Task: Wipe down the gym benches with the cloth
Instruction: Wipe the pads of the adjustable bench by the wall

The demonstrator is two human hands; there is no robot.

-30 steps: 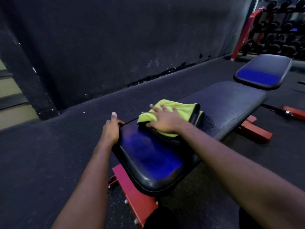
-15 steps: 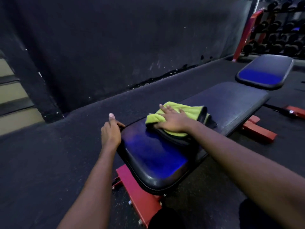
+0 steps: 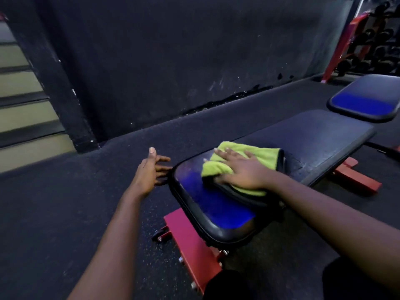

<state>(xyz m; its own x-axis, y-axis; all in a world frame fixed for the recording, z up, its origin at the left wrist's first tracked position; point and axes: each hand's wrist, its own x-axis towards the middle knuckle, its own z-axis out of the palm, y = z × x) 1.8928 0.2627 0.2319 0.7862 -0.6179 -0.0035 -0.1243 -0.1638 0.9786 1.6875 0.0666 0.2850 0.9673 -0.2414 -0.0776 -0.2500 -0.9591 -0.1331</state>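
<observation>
A black padded gym bench [image 3: 320,135] on a red frame runs from near me toward the right. Its near seat pad [image 3: 205,204] shines blue. A yellow-green cloth with a dark edge [image 3: 257,153] lies over the gap between seat pad and long pad. My right hand [image 3: 240,169] lies flat on the cloth with straight fingers, pressing it down. My left hand [image 3: 149,172] is open just left of the seat pad's far corner, fingers spread, thumb up, off the pad.
A second bench pad [image 3: 368,100] stands at the right. A red dumbbell rack [image 3: 368,46] fills the far right corner. A black wall runs along the back, with steps [image 3: 23,109] at the left. The bench's red foot and wheel [image 3: 160,234] jut out near me.
My left hand has let go of the seat pad's corner and opened beside it. My right hand stays pressed flat on the cloth at the seat pad's far end.
</observation>
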